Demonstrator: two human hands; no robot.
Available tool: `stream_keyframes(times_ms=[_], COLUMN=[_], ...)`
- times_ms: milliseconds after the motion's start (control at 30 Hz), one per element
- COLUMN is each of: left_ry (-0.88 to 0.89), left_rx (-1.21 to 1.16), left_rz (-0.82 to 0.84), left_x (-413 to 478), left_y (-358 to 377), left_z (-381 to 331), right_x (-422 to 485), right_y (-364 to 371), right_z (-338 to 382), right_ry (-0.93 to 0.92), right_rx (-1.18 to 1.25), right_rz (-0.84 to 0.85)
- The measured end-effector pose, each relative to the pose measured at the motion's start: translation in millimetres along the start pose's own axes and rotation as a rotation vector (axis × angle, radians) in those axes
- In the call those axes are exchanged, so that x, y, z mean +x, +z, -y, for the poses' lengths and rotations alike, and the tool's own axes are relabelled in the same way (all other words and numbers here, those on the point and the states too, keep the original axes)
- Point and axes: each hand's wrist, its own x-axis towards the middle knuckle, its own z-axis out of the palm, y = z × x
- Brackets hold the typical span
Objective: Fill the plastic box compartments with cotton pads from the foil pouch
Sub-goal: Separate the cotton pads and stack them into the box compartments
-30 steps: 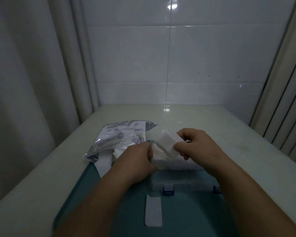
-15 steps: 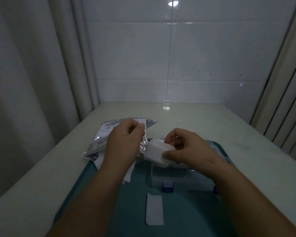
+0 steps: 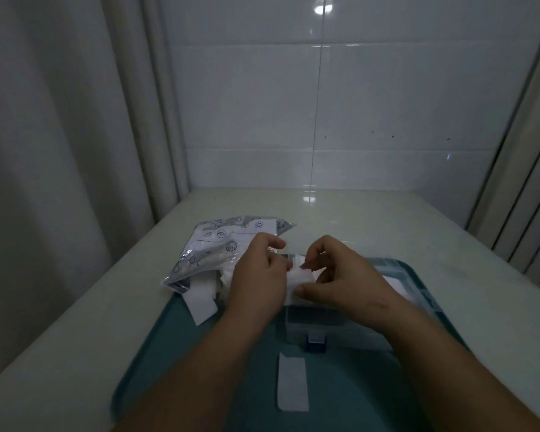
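Head view: while half a second ago the left hand (image 3: 259, 275) was at the crinkled silver foil pouch (image 3: 219, 251), it is now back above the clear plastic compartment box (image 3: 325, 325).
Hands: left hand and right hand (image 3: 340, 275) both pinch the white cotton pad stack (image 3: 296, 280).
Pouch: left of the box.
Meaning: probably separating pads for a compartment.

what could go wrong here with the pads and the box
1. Both the left hand and the right hand pinch the cotton pads above the plastic box; a loose pad might slip out and miss its compartment.
2. A loose pad already lies on the teal tray, and pads spill from the foil pouch, so a forearm could sweep more off.
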Motion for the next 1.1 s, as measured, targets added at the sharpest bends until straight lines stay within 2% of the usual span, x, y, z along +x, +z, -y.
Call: stream_keyframes(times_ms=[167, 300, 467, 667, 800, 900, 1000, 1100], left_ry=[0.013, 0.028, -0.030, -0.037, -0.018, -0.027, 0.042, 0.124], left_rx=[-0.031, -0.140, -0.020, -0.086, -0.009, -0.007, -0.092, -0.140], left_rz=[-0.052, -0.104, -0.098, -0.091, -0.130, -0.111, -0.077, 0.029], left_x=[-1, -1, 1, 2, 3, 1, 0, 1], left_y=[4, 2, 8, 10, 12, 13, 8, -1], left_z=[-1, -6, 3, 3, 7, 6, 0, -5], right_x=[0, 1, -1, -2, 0, -1, -1, -1], right_y=[-1, -4, -1, -2, -1, -1, -7, -16], right_z=[1, 3, 2, 2, 3, 2, 1, 1], right_ry=[0.008, 0.029, -0.003, -0.041, 0.031, 0.072, 0.054, 0.066], right_rx=[-0.005, 0.105, 0.030, -0.015, 0.013, -0.043, 0.076, 0.211], right_rz=[0.016, -0.020, 0.029, 0.024, 0.036, 0.080, 0.018, -0.040])
